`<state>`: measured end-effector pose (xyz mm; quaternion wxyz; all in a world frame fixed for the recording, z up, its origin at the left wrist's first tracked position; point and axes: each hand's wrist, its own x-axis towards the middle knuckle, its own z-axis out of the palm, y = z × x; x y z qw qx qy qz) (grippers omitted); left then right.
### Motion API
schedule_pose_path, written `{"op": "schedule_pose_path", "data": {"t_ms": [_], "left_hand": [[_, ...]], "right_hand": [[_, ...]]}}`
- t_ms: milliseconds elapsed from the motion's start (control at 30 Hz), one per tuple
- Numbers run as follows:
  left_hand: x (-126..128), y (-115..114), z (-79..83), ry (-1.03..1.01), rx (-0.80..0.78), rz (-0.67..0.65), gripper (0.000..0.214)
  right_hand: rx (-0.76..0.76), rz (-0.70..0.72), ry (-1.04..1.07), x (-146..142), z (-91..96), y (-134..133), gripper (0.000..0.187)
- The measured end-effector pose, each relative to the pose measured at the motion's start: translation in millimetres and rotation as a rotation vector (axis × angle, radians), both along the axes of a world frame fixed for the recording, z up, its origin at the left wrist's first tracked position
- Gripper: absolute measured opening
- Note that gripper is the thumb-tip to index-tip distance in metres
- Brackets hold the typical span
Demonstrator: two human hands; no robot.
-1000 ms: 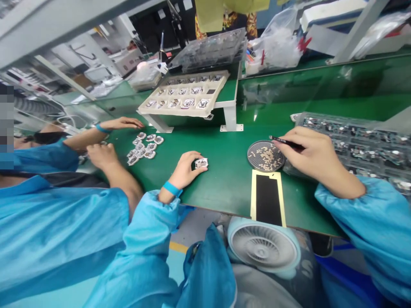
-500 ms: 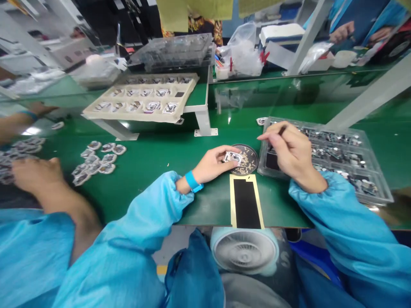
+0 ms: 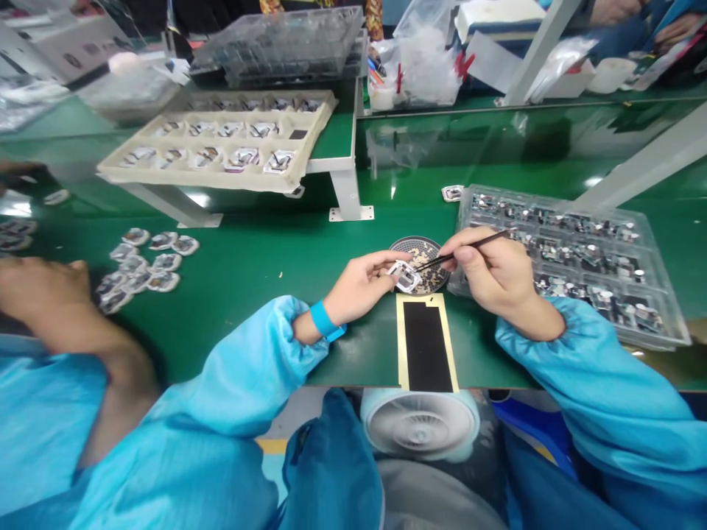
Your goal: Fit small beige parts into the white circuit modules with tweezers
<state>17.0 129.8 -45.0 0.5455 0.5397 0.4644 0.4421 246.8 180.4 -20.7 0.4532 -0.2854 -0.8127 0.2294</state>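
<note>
My left hand (image 3: pixel 361 283) pinches a small white-framed part (image 3: pixel 405 276) just above the green bench, at the near edge of a round perforated dish (image 3: pixel 423 254) of tiny pieces. My right hand (image 3: pixel 491 271) grips thin black tweezers (image 3: pixel 469 246), whose tips point left and reach the part over the dish. Both sleeves are blue, and a blue band circles my left wrist.
A black strip on a gold backing (image 3: pixel 426 344) lies at the bench's near edge. A clear tray of parts (image 3: pixel 574 254) sits right of my hands. A cream tray (image 3: pixel 221 147) stands on a raised white stand. Loose parts (image 3: pixel 146 261) lie near a co-worker's arm (image 3: pixel 66 309) at left.
The view has swung left to right. My left hand carried the part from the open bench over to the dish. My right hand turned the tweezers down onto the part.
</note>
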Motion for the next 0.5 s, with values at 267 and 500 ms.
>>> {"op": "schedule_pose_path", "data": {"t_ms": [267, 500], "left_hand": [[-1.1, -1.1, 1.2, 0.058, 0.044, 0.006, 0.04], [-2.1, -0.2, -1.5, 0.044, 0.038, 0.002, 0.043]], "right_hand": [[-0.08, -0.051, -0.097, 1.4, -1.2, -2.4, 0.037], [-0.079, -0.033, -0.104, 1.0, 0.7, -2.3, 0.037]]}}
